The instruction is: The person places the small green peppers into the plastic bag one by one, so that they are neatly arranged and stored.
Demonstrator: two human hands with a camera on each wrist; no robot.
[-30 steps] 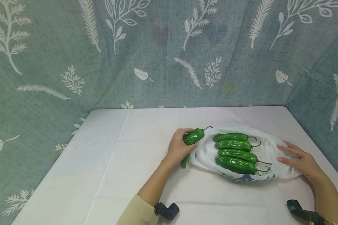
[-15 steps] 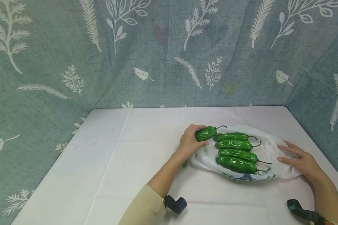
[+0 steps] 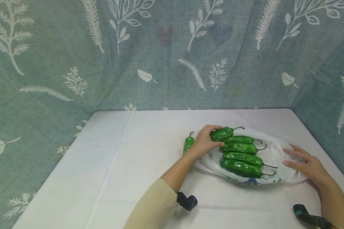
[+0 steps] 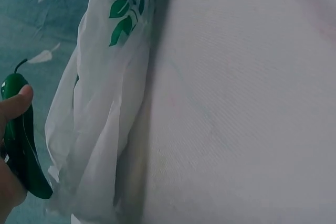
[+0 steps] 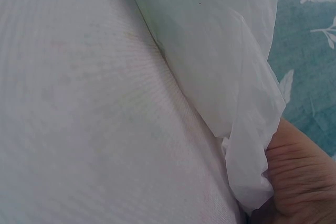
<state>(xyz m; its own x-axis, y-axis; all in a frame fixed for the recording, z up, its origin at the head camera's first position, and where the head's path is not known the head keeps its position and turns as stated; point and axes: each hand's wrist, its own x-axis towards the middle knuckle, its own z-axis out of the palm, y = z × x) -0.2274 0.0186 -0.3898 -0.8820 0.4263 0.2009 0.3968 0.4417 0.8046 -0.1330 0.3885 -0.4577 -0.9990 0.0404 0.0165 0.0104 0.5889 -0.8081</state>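
My left hand (image 3: 204, 140) grips a glossy green chili pepper (image 3: 222, 134), stem pointing right, over the left back edge of a white plastic bag (image 3: 275, 152). In the left wrist view the thumb presses against the pepper (image 4: 21, 135). Several similar peppers (image 3: 240, 168) lie side by side in the bag, stems to the right. My right hand (image 3: 309, 163) rests at the bag's right end with fingers spread on the plastic. The right wrist view shows the bag's bunched edge (image 5: 249, 166) covering part of that hand.
Another green pepper (image 3: 189, 143) lies on the table left of the bag, partly hidden by my left hand and forearm. A white cloth covers the table (image 3: 137, 171). Leaf-patterned green-blue fabric (image 3: 160, 63) hangs behind and at the sides.
My left hand has carried its pepper rightward, from beside the bag to over the back of the row. The pepper on the table shows more now. The right hand stays in place.
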